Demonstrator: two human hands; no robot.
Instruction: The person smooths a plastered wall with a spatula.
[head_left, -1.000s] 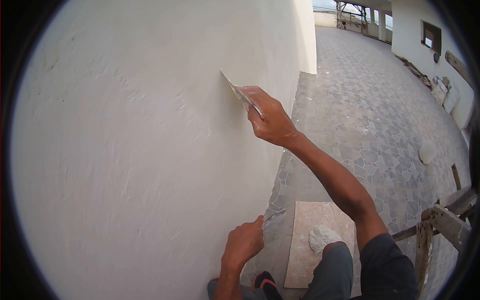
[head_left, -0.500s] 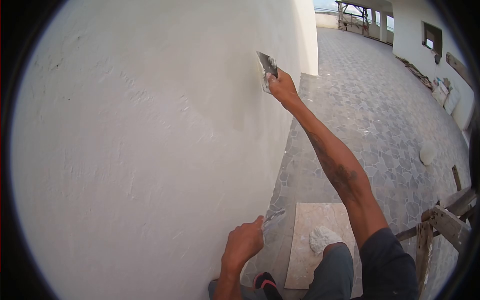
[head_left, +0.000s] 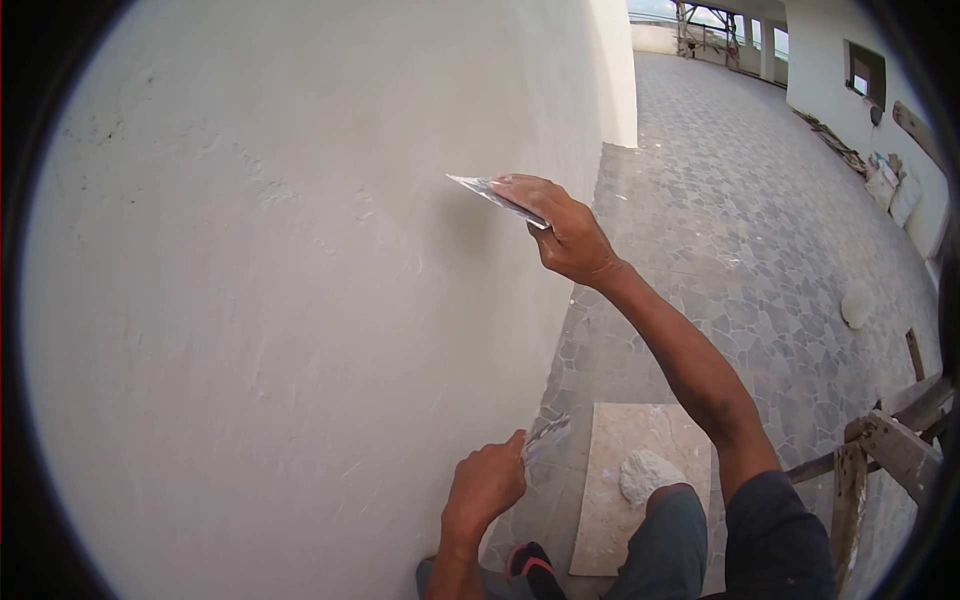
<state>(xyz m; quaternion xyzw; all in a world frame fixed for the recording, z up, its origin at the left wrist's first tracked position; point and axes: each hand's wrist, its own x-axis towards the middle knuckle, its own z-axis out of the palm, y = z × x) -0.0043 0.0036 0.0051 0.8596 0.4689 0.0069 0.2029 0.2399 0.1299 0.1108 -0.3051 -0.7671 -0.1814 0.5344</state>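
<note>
Your right hand (head_left: 565, 232), gripping the putty knife (head_left: 495, 196), has swung back down against the wall (head_left: 280, 300) for another pass; left hand (head_left: 487, 483) clutches a second blade (head_left: 545, 436).

Wall (head_left: 280, 300) on the left, paved floor (head_left: 760, 230) right, slab (head_left: 625, 480) on it (putty lump (head_left: 645, 472) on top).

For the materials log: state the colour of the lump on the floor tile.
White putty lump, on a beige tile; head view.

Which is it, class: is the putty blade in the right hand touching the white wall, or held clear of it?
Touching. The head view shows the putty blade, gripped in the right hand, with its far edge meeting the white wall, no gap visible.
</note>
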